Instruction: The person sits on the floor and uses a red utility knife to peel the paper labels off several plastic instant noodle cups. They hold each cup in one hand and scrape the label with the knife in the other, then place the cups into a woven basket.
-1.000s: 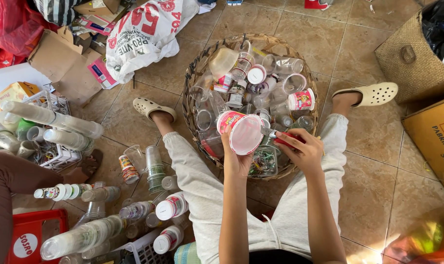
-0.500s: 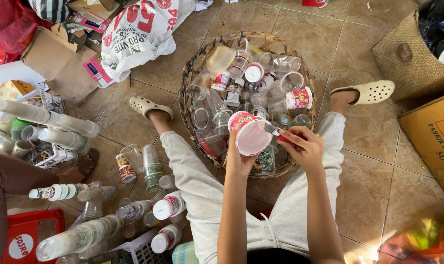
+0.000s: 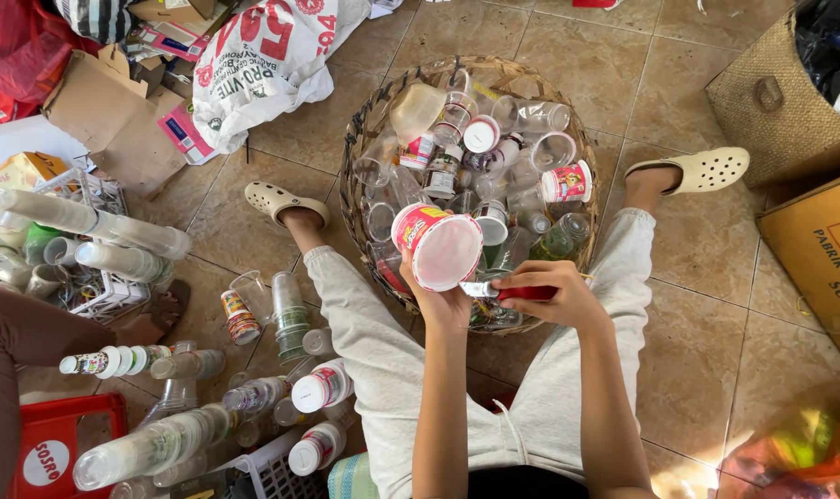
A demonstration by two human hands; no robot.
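Fingers of the left hand [image 3: 441, 298] are closed around the rim of a round pink plastic cup with a printed red-and-yellow wall [image 3: 435, 242], mouth facing the camera; fingers of the right hand [image 3: 551, 294] are closed on a red-handled cutter [image 3: 512, 291], its blade touching the cup rim at 5 o'clock. Round woven wicker basket [image 3: 364, 129], full of clear plastic cups, lies at 12 o'clock; white printed sack [image 3: 263, 65] at 10 o'clock; stacked clear cups [image 3: 288, 310] at 9 o'clock.

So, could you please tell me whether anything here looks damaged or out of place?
Nothing looks damaged. The left hand holds a plastic cup tipped on its side; the right hand holds a red-handled blade at its rim. Loose cups fill the woven basket in a jumble.
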